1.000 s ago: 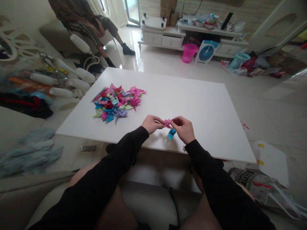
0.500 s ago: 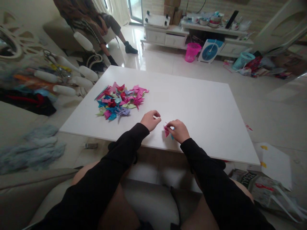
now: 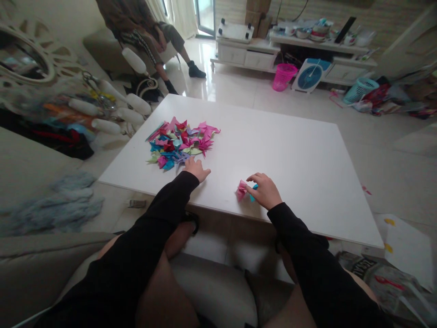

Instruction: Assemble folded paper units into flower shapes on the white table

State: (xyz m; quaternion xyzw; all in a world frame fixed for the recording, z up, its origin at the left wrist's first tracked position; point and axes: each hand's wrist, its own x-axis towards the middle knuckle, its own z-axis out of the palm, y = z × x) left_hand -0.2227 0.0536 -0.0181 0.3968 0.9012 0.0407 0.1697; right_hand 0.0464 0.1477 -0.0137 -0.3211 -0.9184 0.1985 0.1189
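My left hand [image 3: 197, 169] is at the near right edge of a pile of folded paper cranes [image 3: 177, 145], its fingers spread. A purple paper crane [image 3: 180, 157] lies by its fingertips; I cannot tell whether they touch. My right hand [image 3: 268, 191] rests low over the near part of the table, index finger and thumb apart. Just left of its thumb tip is a pink paper crane [image 3: 241, 190], and a blue folded paper piece [image 3: 253, 192] shows partly under the fingers. Whether the thumb presses on the pink crane is unclear.
The white table [image 3: 293, 150] has its near edge close to my knees. A person [image 3: 146, 34] sits beyond its far left corner. White lamp arms [image 3: 118, 114] stand beside the left edge. A pink basket [image 3: 284, 76] and a blue fan [image 3: 310, 76] are on the floor ahead.
My left hand has moved left from near the right hand to the crane pile, and its fingers have spread. My right hand's pinch has loosened, and more of the pink crane shows.
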